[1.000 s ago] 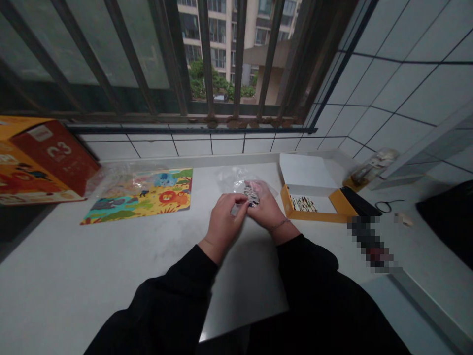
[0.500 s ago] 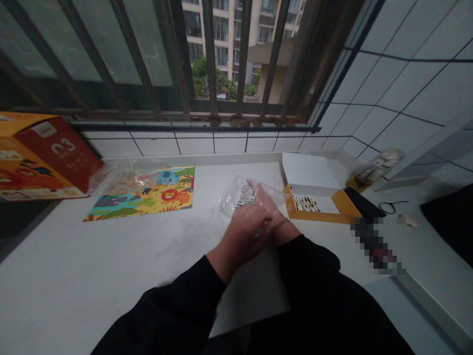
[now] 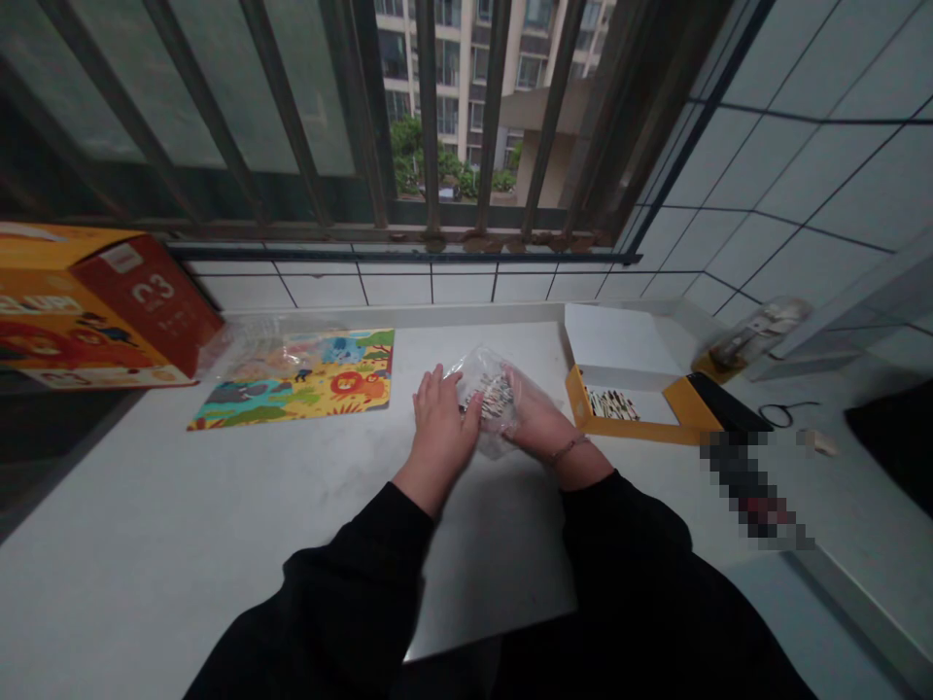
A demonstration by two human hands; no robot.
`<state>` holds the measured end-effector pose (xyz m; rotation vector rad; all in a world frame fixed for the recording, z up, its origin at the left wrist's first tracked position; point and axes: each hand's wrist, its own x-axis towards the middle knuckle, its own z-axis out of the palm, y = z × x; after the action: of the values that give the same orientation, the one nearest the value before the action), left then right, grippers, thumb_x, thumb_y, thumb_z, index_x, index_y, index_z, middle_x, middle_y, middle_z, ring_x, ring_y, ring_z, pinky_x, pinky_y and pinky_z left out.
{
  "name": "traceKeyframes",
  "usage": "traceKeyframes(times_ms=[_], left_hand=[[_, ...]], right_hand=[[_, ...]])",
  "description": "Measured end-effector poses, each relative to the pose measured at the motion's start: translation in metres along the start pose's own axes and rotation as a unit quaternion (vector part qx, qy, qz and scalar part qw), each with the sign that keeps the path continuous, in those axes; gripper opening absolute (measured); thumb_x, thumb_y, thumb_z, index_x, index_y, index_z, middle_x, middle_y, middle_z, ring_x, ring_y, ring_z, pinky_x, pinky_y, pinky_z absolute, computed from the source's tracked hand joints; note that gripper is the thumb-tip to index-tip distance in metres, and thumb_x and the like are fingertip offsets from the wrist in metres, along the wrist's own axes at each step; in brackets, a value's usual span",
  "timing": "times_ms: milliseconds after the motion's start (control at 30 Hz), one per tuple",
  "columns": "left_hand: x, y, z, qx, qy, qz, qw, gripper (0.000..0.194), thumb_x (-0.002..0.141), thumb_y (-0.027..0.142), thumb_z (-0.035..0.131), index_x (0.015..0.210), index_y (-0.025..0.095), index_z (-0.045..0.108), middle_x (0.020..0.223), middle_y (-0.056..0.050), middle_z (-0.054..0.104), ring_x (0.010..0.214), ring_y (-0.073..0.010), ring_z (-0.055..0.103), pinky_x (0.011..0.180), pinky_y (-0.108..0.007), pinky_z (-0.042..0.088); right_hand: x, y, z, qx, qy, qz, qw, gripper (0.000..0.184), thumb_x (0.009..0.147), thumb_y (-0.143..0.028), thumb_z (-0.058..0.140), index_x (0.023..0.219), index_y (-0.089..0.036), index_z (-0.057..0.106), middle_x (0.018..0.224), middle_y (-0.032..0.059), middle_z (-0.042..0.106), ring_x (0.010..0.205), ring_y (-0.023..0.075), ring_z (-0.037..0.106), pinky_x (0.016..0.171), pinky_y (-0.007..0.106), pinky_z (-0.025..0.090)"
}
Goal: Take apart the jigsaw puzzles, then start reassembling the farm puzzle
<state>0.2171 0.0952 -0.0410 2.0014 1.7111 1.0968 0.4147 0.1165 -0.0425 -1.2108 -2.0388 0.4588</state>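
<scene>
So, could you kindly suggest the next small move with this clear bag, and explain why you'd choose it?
I'd probably pinch the edge of the clear plastic bag with the left hand and work it open, because the left hand's fingers are already at the bag, the right hand rests against its other side, and the striped pieces lie inside.

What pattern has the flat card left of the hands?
The card shows bright cartoon animals, best in the head view.

barred window (image 3: pixel 429 117) | white tiled wall (image 3: pixel 816 175) | white counter (image 3: pixel 109 486)
</scene>
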Motion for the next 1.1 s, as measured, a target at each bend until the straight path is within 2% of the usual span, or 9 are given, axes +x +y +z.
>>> traceKeyframes(times_ms=[333,500,667,733,800,867,933,1000,1100], left_hand=[[-0.002,0.006,0.005,-0.068,0.036,-0.033,0.996,0.060,0.096,0.036,0.071,0.148,0.013,0.051,0.169,-0.028,0.034,0.167,-0.0418,0.025,0.134,-0.061,0.029],[-0.005,0.012,-0.003,-0.046,0.035,0.010,0.998,0.034,0.096,0.032,0.070,0.127,0.018,0.065,0.128,-0.017,0.060,0.129,-0.0343,0.062,0.116,-0.055,0.052],[0.001,0.002,0.003,-0.049,-0.034,0.045,0.997,0.020,0.102,0.030,0.061,0.113,0.019,0.073,0.116,-0.014,0.073,0.118,-0.0310,0.070,0.109,-0.051,0.058],[0.007,-0.004,0.008,-0.043,-0.042,0.048,0.997,0.029,0.104,0.028,0.056,0.123,0.017,0.074,0.131,-0.017,0.075,0.130,-0.0315,0.068,0.117,-0.051,0.054],[0.014,-0.011,0.014,-0.039,-0.046,0.049,0.997,0.037,0.105,0.028,0.052,0.133,0.015,0.073,0.146,-0.019,0.071,0.142,-0.0319,0.064,0.125,-0.052,0.048],[0.021,-0.017,0.017,-0.035,-0.048,0.047,0.997,0.043,0.107,0.029,0.049,0.140,0.013,0.071,0.155,-0.019,0.066,0.149,-0.0318,0.059,0.129,-0.051,0.045],[0.026,-0.023,0.016,-0.032,-0.044,0.044,0.998,0.045,0.107,0.029,0.047,0.143,0.014,0.069,0.159,-0.019,0.063,0.152,-0.0312,0.057,0.129,-0.051,0.044],[0.028,-0.027,0.011,-0.031,-0.036,0.041,0.998,0.045,0.108,0.029,0.045,0.144,0.015,0.069,0.160,-0.018,0.062,0.151,-0.0304,0.057,0.129,-0.051,0.044],[0.030,-0.034,-0.009,-0.017,0.013,0.055,0.998,0.040,0.107,0.027,0.048,0.138,0.016,0.070,0.154,-0.019,0.065,0.148,-0.0306,0.058,0.129,-0.053,0.044]], right_hand=[[0.021,-0.025,0.032,-0.218,0.076,0.139,0.963,0.070,0.088,-0.034,0.080,0.147,-0.004,0.059,0.137,0.0263,0.065,0.131,0.0396,0.058,0.119,0.051,0.047],[0.031,-0.026,0.035,-0.176,0.057,0.212,0.960,0.086,0.087,-0.027,0.079,0.163,-0.007,0.045,0.146,0.0255,0.062,0.122,0.0346,0.069,0.106,0.041,0.056],[0.036,-0.025,0.024,-0.110,0.056,0.151,0.981,0.095,0.081,-0.016,0.080,0.167,-0.005,0.040,0.155,0.0260,0.061,0.143,0.0343,0.060,0.119,0.043,0.049],[0.029,-0.033,0.013,-0.120,0.039,0.156,0.980,0.086,0.083,-0.016,0.080,0.163,-0.007,0.048,0.141,0.0230,0.071,0.127,0.0322,0.069,0.107,0.041,0.055],[0.017,-0.045,0.000,-0.152,0.012,0.146,0.977,0.052,0.093,-0.020,0.075,0.144,-0.014,0.069,0.112,0.0158,0.081,0.100,0.0277,0.075,0.089,0.036,0.057],[0.004,-0.059,-0.011,-0.164,-0.057,0.061,0.983,0.016,0.100,-0.026,0.069,0.107,-0.020,0.083,0.086,0.0082,0.080,0.078,0.0221,0.071,0.076,0.032,0.051],[-0.006,-0.073,-0.017,-0.134,-0.106,-0.069,0.983,0.023,0.102,-0.032,0.069,0.086,-0.021,0.081,0.075,0.0031,0.075,0.068,0.0180,0.065,0.071,0.030,0.046],[-0.011,-0.082,-0.017,-0.115,-0.055,-0.152,0.980,0.031,0.105,-0.039,0.067,0.082,-0.022,0.080,0.076,0.0030,0.075,0.073,0.0183,0.065,0.076,0.031,0.047],[-0.007,-0.086,-0.009,-0.150,0.065,-0.164,0.973,0.029,0.105,-0.049,0.069,0.107,-0.025,0.085,0.110,0.0106,0.079,0.108,0.0269,0.068,0.105,0.043,0.048]])
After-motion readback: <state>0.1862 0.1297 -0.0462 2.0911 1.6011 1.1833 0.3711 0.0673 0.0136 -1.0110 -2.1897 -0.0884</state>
